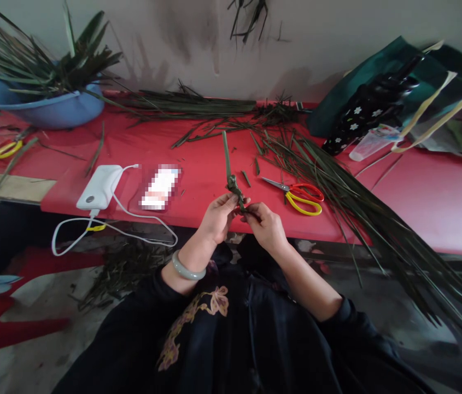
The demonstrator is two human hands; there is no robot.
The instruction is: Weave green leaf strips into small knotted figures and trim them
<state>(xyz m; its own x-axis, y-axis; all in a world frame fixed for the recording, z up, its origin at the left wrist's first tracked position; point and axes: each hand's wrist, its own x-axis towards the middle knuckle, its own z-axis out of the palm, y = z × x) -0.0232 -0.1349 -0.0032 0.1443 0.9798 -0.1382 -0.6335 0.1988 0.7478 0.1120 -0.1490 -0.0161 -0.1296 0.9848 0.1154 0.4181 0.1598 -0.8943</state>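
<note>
Take the metal scissors with one red and one yellow handle loop (289, 190) as your landmark, lying on the red-covered table (411, 202). Left of them and just above the table's near edge is the knotted piece of dark green leaf (233, 184), a long flat green leaf blade (226, 154) standing up from its top. Your left hand (220, 216), below a pale grey-green bangle (188, 270), grasps the lower part of that piece between thumb and fingers. Your right hand (267, 225), nearer to the scissors, has its fingertips closed on the piece's bottom end; exactly which strand they pinch is too small to tell. Small green leaf scraps (246, 178) lie between the piece and the scissors. Just right of the scissors, a spread of long, dark green leaf strips (337, 178) runs over the table's near edge. Farther left of the scissors, beyond your hands, are a smartphone with a blurred screen (160, 189) and a white rounded power bank (100, 187). Well apart to the scissors' far left stands a blue plastic basin (62, 112) of green leaves (70, 68); beyond them to the right leans a black flask with white flowers (356, 115).
</note>
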